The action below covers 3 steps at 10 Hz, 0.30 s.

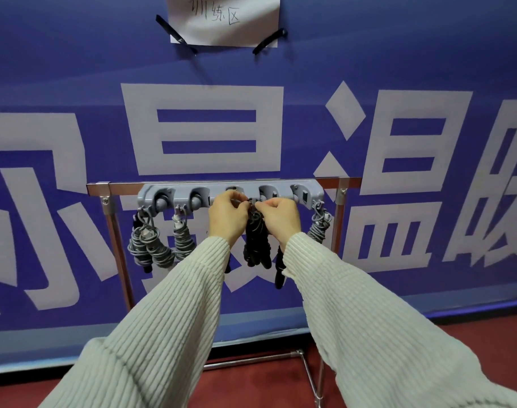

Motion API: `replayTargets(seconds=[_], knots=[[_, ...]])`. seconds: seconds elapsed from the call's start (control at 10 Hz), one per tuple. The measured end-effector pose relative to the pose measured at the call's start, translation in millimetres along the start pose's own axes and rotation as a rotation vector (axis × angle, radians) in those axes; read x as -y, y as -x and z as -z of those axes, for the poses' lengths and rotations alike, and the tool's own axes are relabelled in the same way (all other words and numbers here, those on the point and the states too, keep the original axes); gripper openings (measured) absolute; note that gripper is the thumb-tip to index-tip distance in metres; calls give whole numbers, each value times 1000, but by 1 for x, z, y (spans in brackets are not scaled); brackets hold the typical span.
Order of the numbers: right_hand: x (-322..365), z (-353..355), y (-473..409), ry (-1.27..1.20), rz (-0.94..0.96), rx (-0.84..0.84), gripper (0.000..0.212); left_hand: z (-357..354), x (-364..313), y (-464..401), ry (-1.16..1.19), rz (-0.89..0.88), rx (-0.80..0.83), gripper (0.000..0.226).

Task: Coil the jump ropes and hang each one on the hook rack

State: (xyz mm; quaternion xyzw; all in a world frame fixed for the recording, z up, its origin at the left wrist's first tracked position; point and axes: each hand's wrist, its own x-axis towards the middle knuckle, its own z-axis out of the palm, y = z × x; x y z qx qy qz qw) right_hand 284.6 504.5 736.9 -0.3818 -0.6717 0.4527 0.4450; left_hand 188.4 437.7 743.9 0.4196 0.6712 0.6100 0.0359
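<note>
Both hands meet at the middle of a grey hook rack (230, 193), knuckles toward the camera. The left hand (226, 219) has its fingers curled inward, fingertips pinching the top loop of a black jump rope (255, 245) just under the rack. The right hand (279, 220) mirrors it, fingers bent and thumb tucked, nipping the same loop from the other side; the two sets of fingertips nearly touch. Whether the loop is already seated on a hook cannot be told, since the fingers hide that spot.

Below the hands the black coil hangs straight down between the wrists, with a dark handle (279, 272) dangling lower beside the right cuff. Three grey jump ropes are already coiled and hanging: one at the rack's far left (146, 244), a second just beside it (183, 241), and a third at the far right end (319, 223).

Ribbed, cream-coloured sleeves (354, 313) cover both arms. The rack is fixed to the top bar of a chrome stand (115, 228), which sits on a red floor (487, 334) before a blue banner (74, 83) with large white characters. A taped paper sign (224, 19) hangs above.
</note>
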Motion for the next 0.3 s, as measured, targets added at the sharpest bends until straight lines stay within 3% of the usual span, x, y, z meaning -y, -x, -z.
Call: replayTargets(seconds=[0.3], knots=[[-15, 5, 14, 81, 45, -43, 14, -4, 14, 14, -63, -30, 25, 19]])
